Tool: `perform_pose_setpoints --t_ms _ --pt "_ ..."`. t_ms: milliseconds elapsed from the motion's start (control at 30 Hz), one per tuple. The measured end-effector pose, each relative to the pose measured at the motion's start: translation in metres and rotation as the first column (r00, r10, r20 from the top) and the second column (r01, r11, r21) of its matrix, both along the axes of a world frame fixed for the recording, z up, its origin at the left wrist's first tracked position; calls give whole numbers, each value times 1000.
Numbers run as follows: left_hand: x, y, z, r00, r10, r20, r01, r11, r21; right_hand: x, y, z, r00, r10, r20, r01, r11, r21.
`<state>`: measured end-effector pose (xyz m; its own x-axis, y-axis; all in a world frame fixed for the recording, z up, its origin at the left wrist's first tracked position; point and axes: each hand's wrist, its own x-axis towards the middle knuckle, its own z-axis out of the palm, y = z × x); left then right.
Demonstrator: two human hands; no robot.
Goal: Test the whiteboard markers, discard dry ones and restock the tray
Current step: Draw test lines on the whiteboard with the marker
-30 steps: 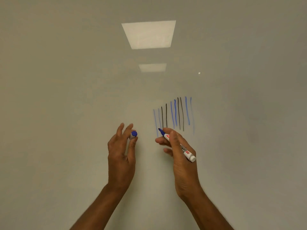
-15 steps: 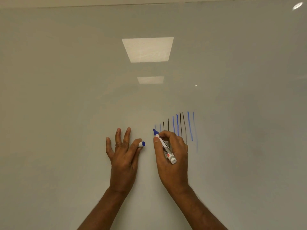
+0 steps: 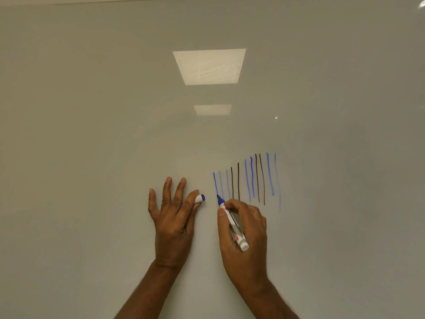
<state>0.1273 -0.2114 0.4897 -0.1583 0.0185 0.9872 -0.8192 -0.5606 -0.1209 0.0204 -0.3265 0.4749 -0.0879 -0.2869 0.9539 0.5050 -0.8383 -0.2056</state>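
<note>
My right hand grips an uncapped blue whiteboard marker, white-bodied, with its tip touching the whiteboard. A fresh blue stroke runs up from the tip. It stands at the left end of a row of several blue and black test lines. My left hand rests flat on the board to the left, fingers spread. The marker's white and blue cap is pinched between its thumb and forefinger. No tray is in view.
The whiteboard fills the whole view, and its top edge runs along the top of the frame. Two ceiling light panels are reflected in it above my hands.
My right hand turned the marker tip onto the board and drew a new blue line leftmost in the row. My left hand laid itself flat on the board, still holding the cap.
</note>
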Motion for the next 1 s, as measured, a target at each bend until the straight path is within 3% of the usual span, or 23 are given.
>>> perform_pose_setpoints --t_ms 167,233,267,400,667,900,1000 --pt "0 0 -1 1000 8 -7 -8 1000 -6 -2 -9 -35 990 -13 -140 19 999 39" --pt "-1 0 -1 1000 9 -11 -9 1000 -5 -9 -3 -33 959 158 -236 -102 968 230" --pt "-1 0 -1 1000 8 -11 -8 1000 -4 -11 0 -29 954 187 -235 -132 964 230" --pt "-2 0 -1 1000 -2 -7 2 1000 -6 -18 3 10 993 88 -77 -89 996 -11" --pt "-2 -1 0 1000 6 4 -6 1000 -8 -5 11 50 998 63 -32 -65 994 -84" --pt "-2 -1 -1 1000 6 -12 -6 1000 -7 -2 2 7 1000 -14 13 15 993 -114" --pt "-3 -1 -2 1000 12 -17 -12 1000 -9 -1 -4 -18 998 12 -56 -18 994 -111"
